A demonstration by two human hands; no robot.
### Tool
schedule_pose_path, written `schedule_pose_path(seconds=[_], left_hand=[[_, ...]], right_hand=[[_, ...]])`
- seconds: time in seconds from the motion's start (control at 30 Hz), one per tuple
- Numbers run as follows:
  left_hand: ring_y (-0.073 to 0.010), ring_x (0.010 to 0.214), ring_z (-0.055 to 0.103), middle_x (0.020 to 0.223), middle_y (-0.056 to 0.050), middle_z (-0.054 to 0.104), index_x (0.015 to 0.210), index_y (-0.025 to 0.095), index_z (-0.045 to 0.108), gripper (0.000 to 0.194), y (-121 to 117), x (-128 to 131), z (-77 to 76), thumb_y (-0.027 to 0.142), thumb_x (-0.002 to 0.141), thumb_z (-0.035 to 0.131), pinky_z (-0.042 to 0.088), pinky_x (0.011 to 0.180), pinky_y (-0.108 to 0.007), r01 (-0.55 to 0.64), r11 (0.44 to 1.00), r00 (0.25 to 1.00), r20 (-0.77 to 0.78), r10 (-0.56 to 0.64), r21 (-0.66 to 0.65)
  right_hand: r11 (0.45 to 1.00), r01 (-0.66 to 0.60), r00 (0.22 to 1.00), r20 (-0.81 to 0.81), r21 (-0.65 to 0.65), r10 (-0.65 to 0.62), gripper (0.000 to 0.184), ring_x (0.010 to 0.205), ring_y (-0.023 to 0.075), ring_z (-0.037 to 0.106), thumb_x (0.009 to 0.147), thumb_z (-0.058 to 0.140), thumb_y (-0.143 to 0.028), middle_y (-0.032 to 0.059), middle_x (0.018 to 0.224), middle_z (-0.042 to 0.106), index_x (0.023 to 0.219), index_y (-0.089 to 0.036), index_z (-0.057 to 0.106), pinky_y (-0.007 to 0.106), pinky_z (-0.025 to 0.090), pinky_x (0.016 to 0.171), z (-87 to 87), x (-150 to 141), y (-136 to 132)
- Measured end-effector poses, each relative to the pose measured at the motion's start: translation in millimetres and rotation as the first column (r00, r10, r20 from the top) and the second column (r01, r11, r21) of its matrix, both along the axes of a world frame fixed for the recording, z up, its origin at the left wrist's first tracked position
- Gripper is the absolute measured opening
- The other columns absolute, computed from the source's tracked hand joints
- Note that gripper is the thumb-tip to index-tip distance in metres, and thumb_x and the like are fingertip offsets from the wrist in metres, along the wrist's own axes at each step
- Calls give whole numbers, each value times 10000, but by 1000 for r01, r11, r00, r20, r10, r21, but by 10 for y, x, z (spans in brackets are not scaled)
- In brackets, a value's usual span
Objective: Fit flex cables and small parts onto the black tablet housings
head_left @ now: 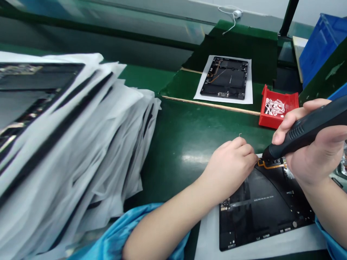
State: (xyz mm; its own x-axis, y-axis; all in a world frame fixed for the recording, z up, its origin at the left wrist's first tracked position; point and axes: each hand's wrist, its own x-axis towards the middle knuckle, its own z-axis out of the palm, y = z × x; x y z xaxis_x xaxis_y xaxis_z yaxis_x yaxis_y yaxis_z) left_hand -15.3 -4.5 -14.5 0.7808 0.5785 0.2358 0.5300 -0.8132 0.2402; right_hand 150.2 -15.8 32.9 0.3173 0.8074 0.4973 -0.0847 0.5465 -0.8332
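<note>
My right hand is wrapped round a black electric screwdriver, whose tip end points down at the upper edge of an opened black tablet. An orange flex cable runs along that edge, close to the tip. My left hand is closed, with its fingertips at the tablet's upper left part beside the screwdriver tip. A tiny metallic bit shows above its knuckles. What those fingers hold is hidden. The tablet lies on a white sheet.
To the left stands a tall stack of tablets interleaved with white sheets. Another opened tablet lies on white paper farther back. A red bin contains small pale pieces. A blue crate stands at the back right.
</note>
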Motion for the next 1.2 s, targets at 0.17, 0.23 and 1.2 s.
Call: schedule_pose_path(seconds=[0.17, 0.23, 1.2], left_hand=[[-201, 914, 565, 893, -4, 700, 910, 218, 725, 192, 7, 12, -18, 219, 997, 554, 464, 742, -329, 23, 999, 999, -26, -22, 37], [-198, 924, 559, 906, -1, 696, 925, 222, 726, 199, 14, 11, -9, 214, 1001, 542, 465, 752, -331, 27, 999, 999, -37, -26, 18], [-210, 856, 538, 823, -27, 647, 773, 198, 673, 269, 16, -11, 51, 223, 1011, 548, 348, 621, -336, 75, 993, 994, -89, -66, 95]], right_hand=[[1000, 6, 1000, -1, 9, -6, 401, 472, 155, 578, 820, 707, -673, -25, 734, 626, 1003, -317, 675, 290, 416, 388, -12, 5, 6], [999, 31, 999, 18, 13, -31, 417, 465, 157, 575, 810, 704, -692, -25, 737, 627, 999, -323, 662, 294, 414, 389, -22, 6, 8], [997, 76, 979, 190, -34, -69, 466, 494, 165, 575, 850, 567, -778, -15, 779, 602, 1027, -348, 585, 307, 434, 436, -61, -16, -26]])
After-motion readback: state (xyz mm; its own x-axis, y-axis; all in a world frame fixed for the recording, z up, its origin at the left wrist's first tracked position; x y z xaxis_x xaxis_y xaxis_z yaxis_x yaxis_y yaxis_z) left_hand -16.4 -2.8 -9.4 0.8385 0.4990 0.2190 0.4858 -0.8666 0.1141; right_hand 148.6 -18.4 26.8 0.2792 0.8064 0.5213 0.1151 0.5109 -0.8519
